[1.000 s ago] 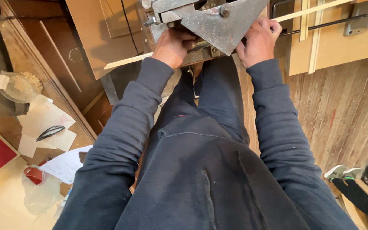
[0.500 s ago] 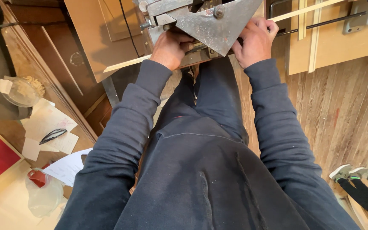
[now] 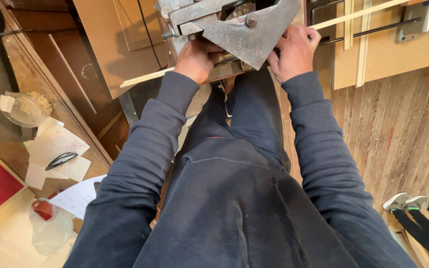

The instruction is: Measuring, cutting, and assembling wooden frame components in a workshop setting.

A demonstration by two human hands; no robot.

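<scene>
Both arms reach forward toward twelve o'clock, sleeved in dark blue to the wrists, elbows bent and spread outward. The left hand (image 3: 197,59) sits at about eleven o'clock, knuckles up, back of the hand facing the camera, fingers curled under and out of sight. The right hand (image 3: 294,52) sits at about one o'clock, slightly higher, back of the hand also up, fingers bent and closed in a grip, thumb pointing inward toward the left hand. The two hands are near each other but apart. Both wrists are roughly straight.
</scene>
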